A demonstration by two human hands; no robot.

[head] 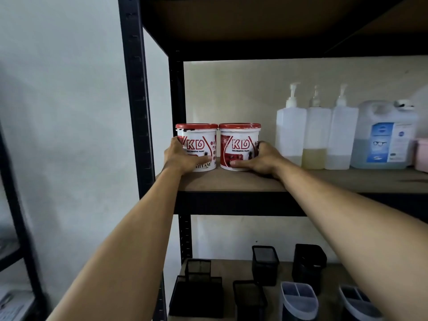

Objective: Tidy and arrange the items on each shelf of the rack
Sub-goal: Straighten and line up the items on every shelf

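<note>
Between both grips, two red-lidded paint tubs touching on shelf. Left hand wraps left tub; right hand wraps right tub. Pump bottles beyond right grip.

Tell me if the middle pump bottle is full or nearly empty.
Mostly empty. The middle pump bottle on the shelf holds yellowish liquid only in its bottom part; the clear wall above it shows nothing.

2 paint tubs white-red, red lids; rack black; jug liquid maybe blue.
</note>
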